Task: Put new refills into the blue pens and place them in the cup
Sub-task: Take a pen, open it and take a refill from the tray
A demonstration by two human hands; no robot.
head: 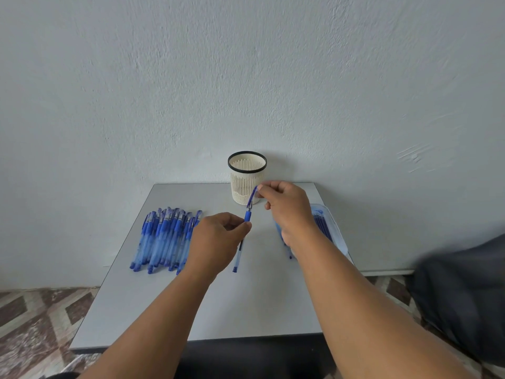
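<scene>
Grey table (175, 310) fills the lower frame above patterned floor tiles. At centre, the left hand (216, 242) grips a blue pen (241, 242); the right hand (287, 206) pinches its cap (252, 196), which could slip and roll off. Beyond stands the slatted cup (247, 177) against a white wall.

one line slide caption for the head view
Left hand holds a blue pen; right hand pinches its cap.

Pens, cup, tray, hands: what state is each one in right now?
Pen pile: lying on table, untouched.
Held pen: gripped by left hand.
Cap: pinched by right hand.
Cup: upright, no pens visible inside.
Refill tray: open, holding refills.
</scene>
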